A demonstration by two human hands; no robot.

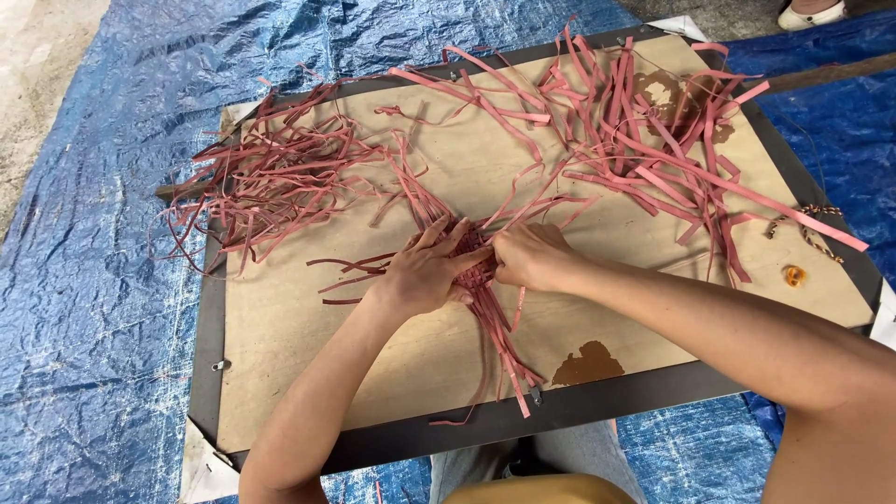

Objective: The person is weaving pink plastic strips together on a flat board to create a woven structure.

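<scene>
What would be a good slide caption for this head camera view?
Left hand and right hand press a small woven patch of pink strips on a brown board over blue tarp.

**Woven patch and loose strips**

A small woven patch (pixel 474 257) of pink strips (pixel 644 140) lies flat at the board's middle (partly covered), its unwoven ends fanning out left, right and toward the near edge.

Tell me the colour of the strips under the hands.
Pinkish red strips, seen in the head view.
</scene>
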